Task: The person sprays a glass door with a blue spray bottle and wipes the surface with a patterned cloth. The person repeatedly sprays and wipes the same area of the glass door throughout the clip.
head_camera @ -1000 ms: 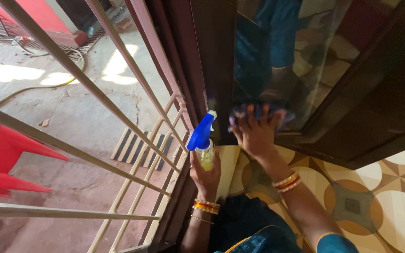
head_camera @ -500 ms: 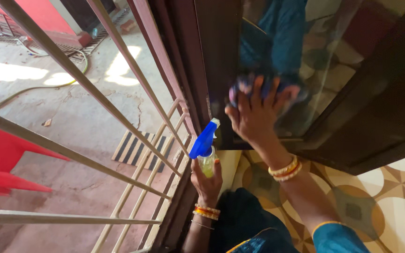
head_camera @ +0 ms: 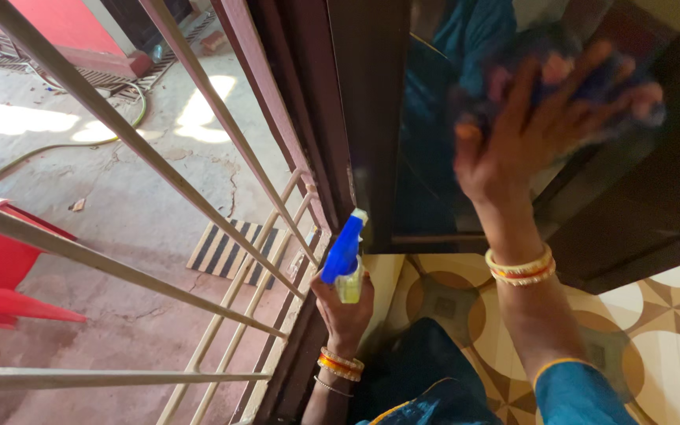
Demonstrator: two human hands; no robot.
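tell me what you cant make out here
Head view only:
- Cloth: motion-blurred under the right hand; its pattern and edges are unclear.
- Spray bottle: the left hand wraps its lower body, so the liquid level is hidden.
- Glass pane: reflections mask any smears or wet patches.
- Red chair: cut off by the left edge and crossed by a grille bar.

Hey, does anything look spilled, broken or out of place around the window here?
Nothing looks spilled or broken. The left hand holds a spray bottle upright by the frame; the right hand presses a cloth on the glass pane. Outside, the concrete ground is cracked.
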